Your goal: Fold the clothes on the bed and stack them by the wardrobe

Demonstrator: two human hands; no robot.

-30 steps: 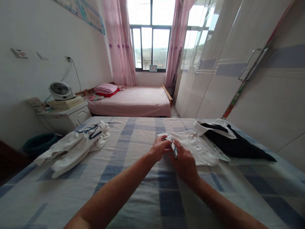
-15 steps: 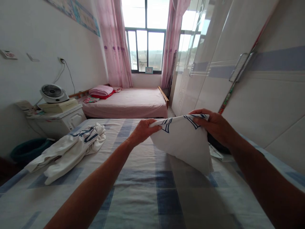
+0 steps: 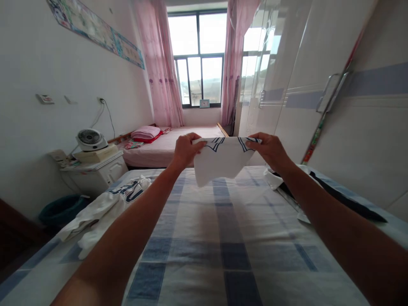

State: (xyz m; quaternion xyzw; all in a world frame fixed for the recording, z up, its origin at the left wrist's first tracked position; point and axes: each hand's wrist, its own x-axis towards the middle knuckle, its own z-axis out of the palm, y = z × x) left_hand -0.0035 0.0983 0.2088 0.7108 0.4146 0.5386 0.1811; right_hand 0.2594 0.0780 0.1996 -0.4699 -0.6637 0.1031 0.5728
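Observation:
Both my hands hold a white garment [image 3: 219, 163] with dark blue trim up in the air above the bed with the blue checked sheet [image 3: 204, 238]. My left hand [image 3: 185, 149] pinches its left top corner and my right hand [image 3: 266, 149] pinches its right top corner, fingers closed on the cloth. The garment hangs down between them, stretched flat, clear of the sheet.
A crumpled white garment with blue lettering [image 3: 105, 206] lies on the bed at the left. A black and white garment [image 3: 306, 187] lies at the right by the wardrobe [image 3: 318, 97]. A fan [image 3: 89, 139] sits on a bedside cabinet [image 3: 95, 172]; a pink bed [image 3: 172, 146] stands beyond.
The white garment lay folded on the sheet under my hands a second ago. I have lifted it, spread it between both hands and raised it higher.

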